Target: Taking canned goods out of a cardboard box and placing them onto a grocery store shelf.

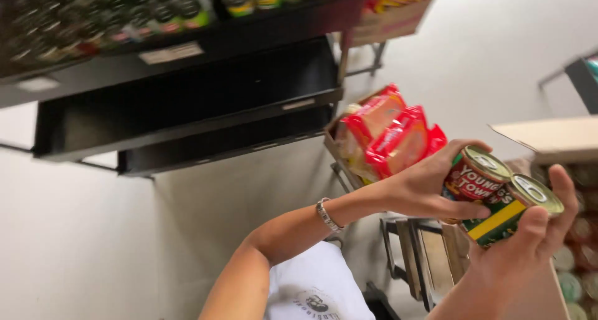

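Head view shows the left hand (430,186) clasping a red-labelled can (476,178) and the right hand (529,248) gripping a green-and-yellow can (511,211), touching, at right. Beyond them, red packets (392,136) fill a partly hidden box; far-left black shelves (187,108) hold blurred jars.

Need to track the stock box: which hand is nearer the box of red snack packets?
Left. The left hand, gripping a red-labelled can, is right beside the box of red snack packets. The right hand, holding a green-and-yellow can, is farther off, lower right.
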